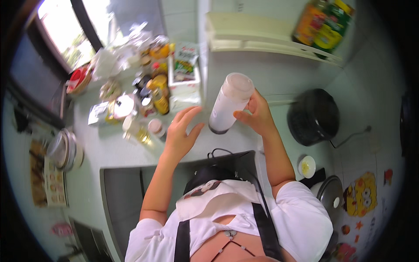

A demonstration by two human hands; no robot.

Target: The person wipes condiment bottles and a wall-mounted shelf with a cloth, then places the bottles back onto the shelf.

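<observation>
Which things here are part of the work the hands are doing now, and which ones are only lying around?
In hand:
- white bottle, held by the right hand
- left hand, open beside the bottle, not touching it

Lying about:
- jars and packets on the counter
- black pot
- small white bowl
- pot lid
- bottles on the shelf

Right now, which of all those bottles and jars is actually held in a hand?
The tall white plastic bottle, gripped by the right hand; the other jars and bottles stand untouched on the counter.
</observation>
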